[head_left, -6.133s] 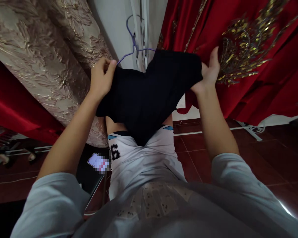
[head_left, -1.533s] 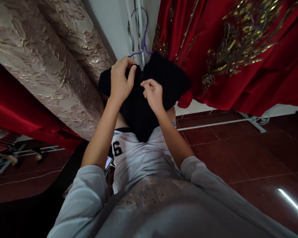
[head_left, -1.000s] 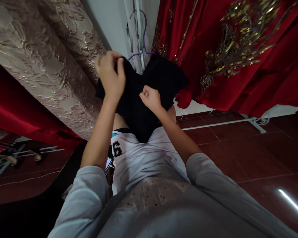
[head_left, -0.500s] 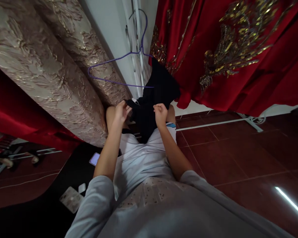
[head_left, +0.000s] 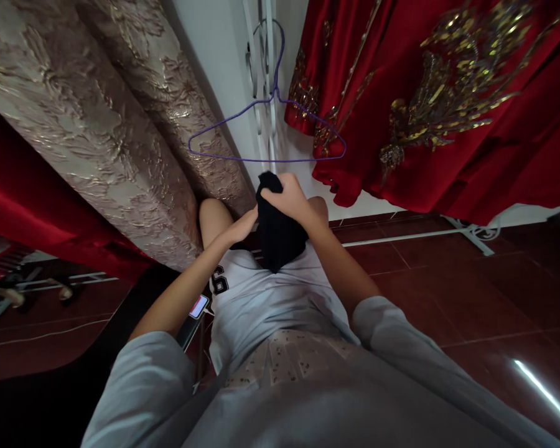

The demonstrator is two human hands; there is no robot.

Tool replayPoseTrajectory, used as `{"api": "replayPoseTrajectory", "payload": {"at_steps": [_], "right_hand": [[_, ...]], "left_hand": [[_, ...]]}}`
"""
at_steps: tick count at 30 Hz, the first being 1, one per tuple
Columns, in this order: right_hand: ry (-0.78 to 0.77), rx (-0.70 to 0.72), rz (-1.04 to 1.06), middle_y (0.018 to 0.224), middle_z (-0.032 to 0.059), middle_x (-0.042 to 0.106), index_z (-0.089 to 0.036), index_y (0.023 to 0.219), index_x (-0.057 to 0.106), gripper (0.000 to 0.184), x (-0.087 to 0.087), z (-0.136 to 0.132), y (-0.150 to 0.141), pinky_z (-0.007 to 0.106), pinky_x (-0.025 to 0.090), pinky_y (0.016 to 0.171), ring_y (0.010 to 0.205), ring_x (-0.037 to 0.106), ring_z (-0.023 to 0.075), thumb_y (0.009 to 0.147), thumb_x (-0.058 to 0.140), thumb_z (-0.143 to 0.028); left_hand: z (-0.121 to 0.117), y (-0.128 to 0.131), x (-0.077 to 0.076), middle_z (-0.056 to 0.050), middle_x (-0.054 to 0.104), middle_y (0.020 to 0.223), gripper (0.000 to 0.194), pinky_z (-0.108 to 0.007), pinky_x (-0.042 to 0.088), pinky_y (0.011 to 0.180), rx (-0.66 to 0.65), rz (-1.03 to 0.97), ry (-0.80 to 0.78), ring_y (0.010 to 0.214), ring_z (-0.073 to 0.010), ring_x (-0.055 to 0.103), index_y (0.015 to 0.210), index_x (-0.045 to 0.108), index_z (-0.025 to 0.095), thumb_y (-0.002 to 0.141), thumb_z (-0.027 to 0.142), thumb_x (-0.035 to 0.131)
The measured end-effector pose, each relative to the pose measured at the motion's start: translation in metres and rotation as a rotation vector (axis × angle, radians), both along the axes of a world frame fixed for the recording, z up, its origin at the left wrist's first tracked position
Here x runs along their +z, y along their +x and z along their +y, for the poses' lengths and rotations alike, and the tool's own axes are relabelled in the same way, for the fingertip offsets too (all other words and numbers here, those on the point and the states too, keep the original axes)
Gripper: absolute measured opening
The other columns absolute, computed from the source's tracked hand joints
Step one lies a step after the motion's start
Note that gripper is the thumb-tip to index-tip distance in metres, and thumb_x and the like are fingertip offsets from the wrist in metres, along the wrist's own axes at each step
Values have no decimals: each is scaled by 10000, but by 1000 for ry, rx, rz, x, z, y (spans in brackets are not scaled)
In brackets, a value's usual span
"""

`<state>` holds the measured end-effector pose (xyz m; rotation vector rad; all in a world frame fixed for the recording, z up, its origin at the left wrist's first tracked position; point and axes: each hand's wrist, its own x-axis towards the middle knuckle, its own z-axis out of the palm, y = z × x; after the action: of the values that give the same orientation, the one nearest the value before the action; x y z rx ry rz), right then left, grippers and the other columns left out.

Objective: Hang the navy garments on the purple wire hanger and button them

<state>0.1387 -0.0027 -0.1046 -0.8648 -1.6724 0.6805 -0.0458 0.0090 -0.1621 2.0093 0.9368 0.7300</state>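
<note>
A black garment hangs bunched and doubled over between my knees, its lower end resting on my white shorts. My right hand is closed round its upper part, the thumb lying across the front of the cloth. At the garment's left edge is my left hand, its fingertips going in behind the fabric and partly hidden. Just above both hands a thin purple wire hanger hangs bare on a white metal rack.
Red satin garments with gold sequins hang on the right, and textured beige-pink fabric on the left. A lit phone lies by my left thigh. A white rack foot stands on the dark red tiled floor.
The black garment has come off the purple hanger and is gathered lower down. My right hand has moved up and left over the cloth; my left hand has shifted right and slightly down.
</note>
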Motion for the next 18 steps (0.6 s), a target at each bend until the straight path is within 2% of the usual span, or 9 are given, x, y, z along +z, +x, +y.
{"api": "replayPoseTrajectory", "payload": {"at_steps": [2,4,6,10,12,13,15,16,18], "right_hand": [[101,-94,70,820,27,663,-189,778,638,41,4,24,0,330,555,859,880,652,205,787,620,-153],[135,-126,116,1017,43,704,-188,958,687,249,3,52,2,350,507,1042,1100,645,211,759,597,-68],[80,-87,95,1084,50,710,-189,1016,697,331,-1,74,11,373,468,1113,1179,628,210,744,591,-33],[-15,-12,32,903,29,709,-188,844,709,202,-3,84,49,404,531,1004,951,675,210,730,629,-41],[-34,7,16,821,13,685,-188,783,700,158,3,74,73,392,553,894,832,651,190,705,670,-55],[-58,19,15,793,11,673,-186,766,696,128,7,67,84,374,552,834,788,634,175,702,692,-75],[-118,43,31,769,21,660,-176,755,692,68,16,55,103,328,524,740,740,611,141,719,731,-134],[-143,48,45,767,28,659,-169,752,692,65,20,50,110,310,508,711,729,606,129,720,748,-158],[-157,54,67,782,39,666,-161,778,703,98,25,43,116,296,495,682,728,607,128,720,776,-193]], "left_hand": [[-3,-17,-4,-89,731,1036,674,-371,545,924,-65,77,-4,1016,-294,649,1065,696,131,972,750,447],[-6,-35,0,-92,727,1104,628,-346,545,909,-100,156,31,1006,-286,651,1102,691,113,932,706,571],[-5,-53,5,-96,732,1107,596,-336,535,914,-140,290,49,986,-275,658,1107,694,114,924,673,595],[0,-89,7,-120,739,921,491,-369,514,923,-187,646,49,864,-273,672,885,713,125,893,607,615],[4,-104,11,-145,731,919,427,-479,447,1045,-112,804,146,963,-322,668,840,707,130,885,544,612],[6,-111,16,-156,732,969,397,-566,355,1121,-46,859,238,1064,-354,642,865,714,135,893,515,599],[14,-123,34,-152,727,1079,359,-717,91,1170,113,885,464,1241,-397,545,942,726,162,929,474,550],[18,-127,47,-142,722,1118,357,-751,-14,1151,183,852,574,1287,-403,502,967,726,176,953,461,512],[27,-129,75,-123,712,1182,389,-771,-94,1122,271,734,745,1325,-405,452,946,713,186,992,463,443]]}}
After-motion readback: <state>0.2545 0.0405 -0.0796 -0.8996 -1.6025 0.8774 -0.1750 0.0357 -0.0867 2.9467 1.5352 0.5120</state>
